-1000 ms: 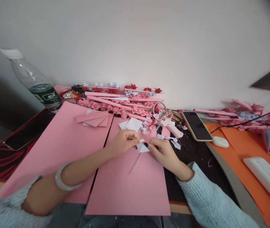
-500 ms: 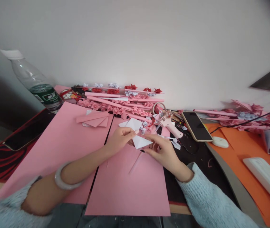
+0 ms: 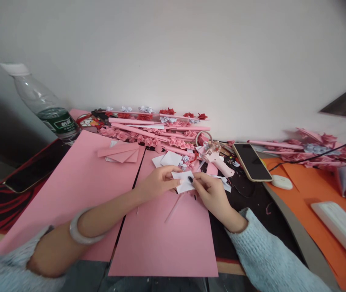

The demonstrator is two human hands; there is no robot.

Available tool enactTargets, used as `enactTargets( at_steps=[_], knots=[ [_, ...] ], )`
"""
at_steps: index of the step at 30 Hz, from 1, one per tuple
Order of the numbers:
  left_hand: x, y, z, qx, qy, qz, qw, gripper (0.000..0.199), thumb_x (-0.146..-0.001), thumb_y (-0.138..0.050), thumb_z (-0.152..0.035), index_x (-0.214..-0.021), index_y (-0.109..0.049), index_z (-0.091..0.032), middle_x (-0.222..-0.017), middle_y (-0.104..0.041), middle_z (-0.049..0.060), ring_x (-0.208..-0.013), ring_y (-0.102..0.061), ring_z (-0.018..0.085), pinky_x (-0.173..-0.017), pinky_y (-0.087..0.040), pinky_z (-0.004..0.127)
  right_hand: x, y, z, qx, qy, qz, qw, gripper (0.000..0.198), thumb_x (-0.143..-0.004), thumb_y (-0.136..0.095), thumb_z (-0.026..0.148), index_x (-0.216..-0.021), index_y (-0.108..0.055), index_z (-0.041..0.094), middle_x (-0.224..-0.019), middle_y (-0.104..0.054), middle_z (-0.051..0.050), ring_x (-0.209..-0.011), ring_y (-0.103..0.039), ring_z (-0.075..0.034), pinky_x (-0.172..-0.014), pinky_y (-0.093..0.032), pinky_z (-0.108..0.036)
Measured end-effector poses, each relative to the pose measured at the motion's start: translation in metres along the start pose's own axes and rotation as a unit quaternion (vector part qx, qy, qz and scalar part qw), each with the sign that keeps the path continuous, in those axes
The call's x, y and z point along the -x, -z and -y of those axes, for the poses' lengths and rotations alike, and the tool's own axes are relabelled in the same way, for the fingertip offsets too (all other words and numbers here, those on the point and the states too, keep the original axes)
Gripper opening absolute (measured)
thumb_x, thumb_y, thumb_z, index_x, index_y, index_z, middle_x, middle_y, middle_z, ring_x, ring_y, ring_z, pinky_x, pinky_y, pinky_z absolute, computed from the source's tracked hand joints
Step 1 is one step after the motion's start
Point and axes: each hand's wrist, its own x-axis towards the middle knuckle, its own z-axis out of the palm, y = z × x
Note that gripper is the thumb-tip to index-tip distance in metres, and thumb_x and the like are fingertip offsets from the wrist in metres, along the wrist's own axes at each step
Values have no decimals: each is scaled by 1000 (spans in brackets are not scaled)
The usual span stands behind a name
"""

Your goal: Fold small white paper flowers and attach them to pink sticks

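Observation:
A small white piece of paper [image 3: 182,181] is held between my two hands above a pink sheet [image 3: 163,247]. My left hand [image 3: 161,180] pinches its left side between thumb and fingers. On the right side, my right hand [image 3: 208,190] grips it, with the dark-nailed thumb pressed on its face. Beneath the hands a thin pale stick [image 3: 173,210] lies on the pink sheet. Just behind them rest more white paper pieces [image 3: 170,158]. The fingers behind the paper are partly hidden.
Pink folded papers [image 3: 122,153] lie on a second pink sheet [image 3: 78,190] at left. Paper flowers and pink rolled sticks [image 3: 148,129] line the wall. A pink glue gun [image 3: 220,161], a phone [image 3: 252,162] and orange sheets [image 3: 310,202] are to the right. A bottle [image 3: 51,107] stands at left.
The white paper has turned from a pointed, triangular outline to a roughly four-sided one facing up. My right thumb has moved up onto its face, and the left fingers have shifted slightly.

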Motion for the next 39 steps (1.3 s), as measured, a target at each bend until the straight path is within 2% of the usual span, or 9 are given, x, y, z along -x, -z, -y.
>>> enactTargets(
  at_steps=[5, 9, 12, 18, 23, 28, 32, 37, 39],
  knots=[
    [-1, -1, 1, 23, 1, 7, 1000, 47, -72, -67, -24, -115, -52, -13, -94, -68, 9, -82, -65, 19, -70, -52, 32, -1, -3, 0, -112, -66, 3, 992, 10, -87, -47, 26, -87, -52, 18, -49, -56, 4, -37, -48, -9, -38, -37, -19],
    [-2, 2, 1, 29, -17, -2, 999, 35, -74, -64, -23, -107, -60, -11, -93, -69, 9, -83, -64, 18, -73, -51, 29, -4, -6, 0, -241, -100, 34, 965, 16, -86, -49, 34, -88, -49, 18, -51, -55, 5, -33, -46, -8, -33, -32, -19],
    [-3, 3, 2, 37, -32, -4, 999, 28, -77, -62, -23, -102, -63, -11, -89, -70, 8, -79, -64, 17, -69, -50, 27, -6, -6, 0, -299, -112, 36, 947, 19, -85, -50, 37, -91, -48, 19, -52, -56, 5, -34, -49, -9, -33, -35, -19],
    [-3, 4, 4, 10, -41, -3, 999, 22, -77, -61, -24, -94, -69, -13, -83, -69, 3, -75, -62, 14, -67, -49, 24, -7, -4, 3, -289, -93, 47, 951, 21, -79, -61, 30, -95, -55, 17, -56, -58, 4, -42, -53, -10, -42, -45, -22],
    [-2, 4, 3, -9, -35, 5, 999, 25, -76, -63, -22, -99, -70, -15, -88, -70, 5, -75, -61, 13, -68, -49, 24, -8, -3, 0, -271, -91, 48, 957, 19, -80, -60, 27, -91, -67, 14, -57, -61, 1, -45, -54, -10, -46, -45, -22],
    [-1, 4, -3, 71, -6, -4, 997, 28, -73, -65, -20, -100, -69, -13, -87, -70, 8, -74, -63, 15, -70, -52, 30, -7, -3, -5, -369, -102, 61, 922, 27, -80, -60, 24, -106, -66, 19, -63, -64, -1, -49, -56, -12, -48, -47, -24],
    [-2, 6, 0, 153, 0, 9, 988, 19, -71, -65, -17, -89, -72, -12, -80, -70, 7, -70, -64, 17, -68, -52, 32, -7, -1, -4, -426, -121, 53, 895, 23, -75, -61, 18, -95, -71, 21, -66, -66, -1, -52, -59, -12, -50, -48, -23],
    [-2, 8, 0, 213, 7, 38, 976, 17, -71, -63, -23, -82, -70, -11, -78, -67, 7, -72, -64, 18, -65, -52, 31, -8, 2, -2, -455, -118, 64, 880, 24, -74, -57, 24, -91, -73, 17, -68, -69, -5, -55, -61, -15, -50, -50, -27],
    [-2, 7, -2, 200, 11, 35, 979, 19, -74, -63, -28, -82, -68, -11, -77, -67, 6, -71, -63, 17, -64, -52, 30, -8, 1, -3, -444, -119, 61, 886, 27, -77, -56, 30, -92, -72, 15, -69, -69, -6, -56, -61, -16, -50, -51, -29]
  ],
)
